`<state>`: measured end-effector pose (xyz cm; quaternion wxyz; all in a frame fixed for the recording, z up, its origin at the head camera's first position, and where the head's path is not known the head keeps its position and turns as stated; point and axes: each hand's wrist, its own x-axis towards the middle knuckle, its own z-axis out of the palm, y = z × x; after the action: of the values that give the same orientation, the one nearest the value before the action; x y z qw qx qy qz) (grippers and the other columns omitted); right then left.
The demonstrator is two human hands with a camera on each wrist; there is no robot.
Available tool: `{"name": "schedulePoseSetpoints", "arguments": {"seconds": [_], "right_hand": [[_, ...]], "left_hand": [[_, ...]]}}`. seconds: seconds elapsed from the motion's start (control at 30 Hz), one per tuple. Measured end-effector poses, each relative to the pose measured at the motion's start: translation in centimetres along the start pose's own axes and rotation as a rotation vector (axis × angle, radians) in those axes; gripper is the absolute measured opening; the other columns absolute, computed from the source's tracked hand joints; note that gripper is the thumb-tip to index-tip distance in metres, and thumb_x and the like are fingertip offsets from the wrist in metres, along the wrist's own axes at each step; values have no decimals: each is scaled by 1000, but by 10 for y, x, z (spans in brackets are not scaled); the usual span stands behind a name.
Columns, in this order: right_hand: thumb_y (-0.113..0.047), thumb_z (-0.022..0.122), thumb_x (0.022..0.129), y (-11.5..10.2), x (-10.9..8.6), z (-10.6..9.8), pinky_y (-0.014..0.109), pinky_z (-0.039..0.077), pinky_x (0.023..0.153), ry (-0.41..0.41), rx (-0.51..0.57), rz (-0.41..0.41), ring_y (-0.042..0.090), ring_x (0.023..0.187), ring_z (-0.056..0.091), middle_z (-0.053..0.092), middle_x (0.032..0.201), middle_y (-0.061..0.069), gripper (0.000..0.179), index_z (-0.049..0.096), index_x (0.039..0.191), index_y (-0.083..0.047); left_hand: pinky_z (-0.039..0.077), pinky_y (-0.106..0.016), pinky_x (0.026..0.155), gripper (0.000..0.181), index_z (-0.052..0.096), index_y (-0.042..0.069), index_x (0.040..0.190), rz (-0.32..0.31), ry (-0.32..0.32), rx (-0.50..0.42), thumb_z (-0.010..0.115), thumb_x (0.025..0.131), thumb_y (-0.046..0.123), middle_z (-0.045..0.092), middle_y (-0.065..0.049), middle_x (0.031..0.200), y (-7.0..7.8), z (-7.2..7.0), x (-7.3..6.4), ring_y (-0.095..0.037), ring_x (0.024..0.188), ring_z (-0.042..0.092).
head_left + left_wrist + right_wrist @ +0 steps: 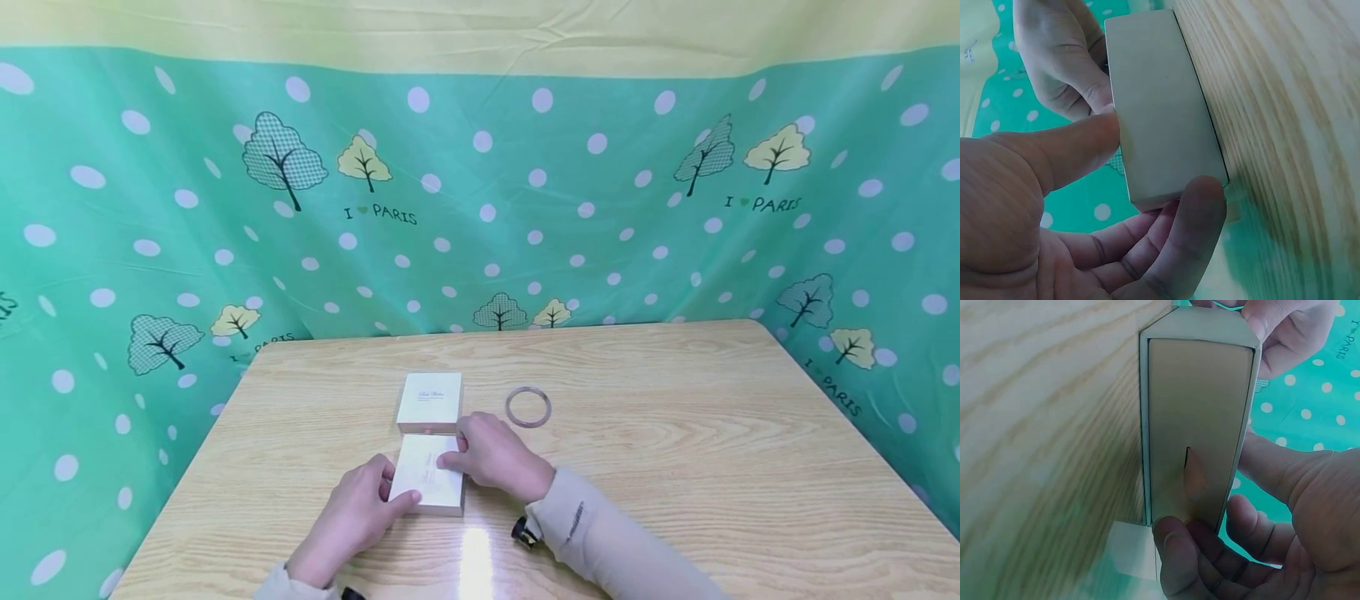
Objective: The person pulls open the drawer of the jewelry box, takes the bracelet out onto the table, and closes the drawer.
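A white drawer-style gift box [429,483] lies flat on the table between both hands. My left hand [360,504] grips its near left side, thumb on the top edge and fingers along the side. At the far right corner my right hand [498,454] holds the same box, its thumb on the lid print. The right wrist view shows a tan drawer face [1200,400] within the white outer sleeve, with a small pinkish tab [1196,478] on it. A plain closed side [1163,112] faces the left wrist camera.
Directly behind stands a second white box [430,400] with printed lettering. A greyish bangle [528,424] lies to its right on the wood-grain table [675,433]. Green dotted cloth [480,192] hangs behind and beside the table.
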<state>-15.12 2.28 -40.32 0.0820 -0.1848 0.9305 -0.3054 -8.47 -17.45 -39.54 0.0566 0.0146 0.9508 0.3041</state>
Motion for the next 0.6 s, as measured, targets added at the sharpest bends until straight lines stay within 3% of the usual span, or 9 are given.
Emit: {"name": "schedulePoseSetpoints", "arguments": {"seconds": [0.6], "right_hand": [[-37,76,80,-3,5,4,24,38,44,7,0,-35,10,53,45,48,65,-2,38,51,66,-13]], "left_hand": [[36,-26,56,34,55,7,90,-12,-7,40,77,79,31,48,1,72,-2,-6,0,-14,65,43]]}}
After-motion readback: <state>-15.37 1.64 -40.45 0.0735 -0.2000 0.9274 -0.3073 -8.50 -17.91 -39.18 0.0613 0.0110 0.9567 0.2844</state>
